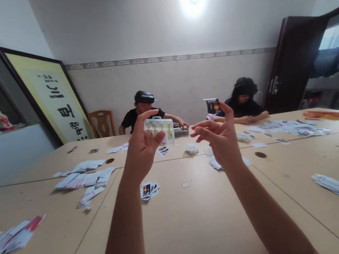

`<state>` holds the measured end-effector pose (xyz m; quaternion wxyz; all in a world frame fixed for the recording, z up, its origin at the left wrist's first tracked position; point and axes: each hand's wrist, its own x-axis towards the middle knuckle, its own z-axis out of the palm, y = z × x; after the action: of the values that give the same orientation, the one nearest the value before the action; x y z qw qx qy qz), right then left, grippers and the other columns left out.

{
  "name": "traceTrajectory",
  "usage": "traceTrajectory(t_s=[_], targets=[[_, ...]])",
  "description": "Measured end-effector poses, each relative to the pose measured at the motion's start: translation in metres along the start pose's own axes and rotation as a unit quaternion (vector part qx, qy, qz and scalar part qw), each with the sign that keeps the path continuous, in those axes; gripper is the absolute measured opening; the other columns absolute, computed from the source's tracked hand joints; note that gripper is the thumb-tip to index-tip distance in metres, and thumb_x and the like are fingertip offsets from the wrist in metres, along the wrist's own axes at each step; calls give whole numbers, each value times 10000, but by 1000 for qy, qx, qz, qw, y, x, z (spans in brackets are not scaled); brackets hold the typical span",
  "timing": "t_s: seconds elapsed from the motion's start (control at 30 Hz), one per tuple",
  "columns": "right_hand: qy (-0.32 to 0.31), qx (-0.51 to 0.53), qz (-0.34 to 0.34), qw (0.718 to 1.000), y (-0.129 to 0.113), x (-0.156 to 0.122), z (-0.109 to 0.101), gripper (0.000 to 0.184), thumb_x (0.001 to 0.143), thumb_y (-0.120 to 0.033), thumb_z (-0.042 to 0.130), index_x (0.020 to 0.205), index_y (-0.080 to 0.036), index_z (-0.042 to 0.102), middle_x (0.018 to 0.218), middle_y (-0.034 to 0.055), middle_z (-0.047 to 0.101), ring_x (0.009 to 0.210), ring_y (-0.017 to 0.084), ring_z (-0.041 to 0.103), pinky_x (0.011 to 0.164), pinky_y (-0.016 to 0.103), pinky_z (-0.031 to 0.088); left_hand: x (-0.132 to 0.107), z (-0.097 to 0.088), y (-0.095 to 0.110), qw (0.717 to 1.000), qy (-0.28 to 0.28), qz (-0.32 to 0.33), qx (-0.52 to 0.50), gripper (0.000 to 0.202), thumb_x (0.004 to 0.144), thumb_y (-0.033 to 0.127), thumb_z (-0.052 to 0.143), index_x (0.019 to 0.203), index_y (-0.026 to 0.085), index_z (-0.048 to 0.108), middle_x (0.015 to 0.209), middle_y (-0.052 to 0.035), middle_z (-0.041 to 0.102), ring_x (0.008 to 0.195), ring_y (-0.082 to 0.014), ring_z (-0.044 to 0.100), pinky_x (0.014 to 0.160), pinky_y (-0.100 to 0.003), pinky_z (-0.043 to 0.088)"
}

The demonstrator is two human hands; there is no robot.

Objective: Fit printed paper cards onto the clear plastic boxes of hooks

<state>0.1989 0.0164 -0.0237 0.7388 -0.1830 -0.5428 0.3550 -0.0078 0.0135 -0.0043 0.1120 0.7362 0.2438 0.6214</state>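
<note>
My left hand [142,148] is raised above the table, fingers closed round a small clear plastic package [159,128] with yellow-green items inside. My right hand [220,136] is raised beside it, pinching a small dark printed card [212,105] between thumb and forefinger, the other fingers spread toward the left. The two hands are a short gap apart. Below them on the beige table [195,216] lies a small stack of printed cards [148,189].
Piles of white and printed cards lie at the left [85,180], the far left edge [8,240], the right [336,187] and the far right [287,128]. Two people sit at the far side, one in black [145,107], one on the right [244,101]. A framed scroll [54,101] leans on the wall.
</note>
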Motion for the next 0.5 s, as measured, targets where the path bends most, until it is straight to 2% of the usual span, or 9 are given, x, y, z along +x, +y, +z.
traceTrajectory(t_s=[0.13,0.17,0.23,0.37,0.43,0.5], targets=[[-7,41,-2,999,6,-3,8,857,668,-302,878,1296,-298,296,800,-40,774,802,200,749,724,343,584,2,8,1,990,-39,-15,-137,291,893,370,713,1121,292,550,950,-14,612,687,-114,581,581,-223,495],[-7,55,-8,998,8,-5,11,844,677,-319,875,1291,-300,297,830,-32,775,862,203,747,776,359,579,1,13,4,988,-36,-18,-146,278,897,354,705,1107,287,536,947,-10,609,710,-118,590,597,-225,501],[5,71,-21,997,14,-9,18,795,722,-375,847,1296,-303,301,867,-28,760,881,189,733,816,365,565,-3,26,10,994,-26,-36,-99,232,902,320,688,1063,265,531,860,10,594,694,-120,578,594,-226,482],[108,17,-67,992,27,-14,24,517,901,-487,662,1269,-292,355,746,-61,635,607,117,618,581,251,493,-16,58,24,992,-58,-69,91,183,891,246,680,920,221,502,706,45,569,578,-111,515,535,-230,391],[162,-15,-111,980,30,-13,22,414,940,-493,604,1221,-293,375,722,-67,581,521,97,534,490,222,420,-21,72,28,987,-66,-62,134,216,867,167,670,898,218,462,715,45,577,581,-116,533,543,-237,390],[164,-35,-144,975,32,-12,20,383,943,-477,607,1192,-301,375,672,-88,543,459,86,458,444,209,362,-23,78,30,984,-68,-64,154,234,851,131,659,877,217,443,729,40,584,588,-120,550,547,-242,400]])
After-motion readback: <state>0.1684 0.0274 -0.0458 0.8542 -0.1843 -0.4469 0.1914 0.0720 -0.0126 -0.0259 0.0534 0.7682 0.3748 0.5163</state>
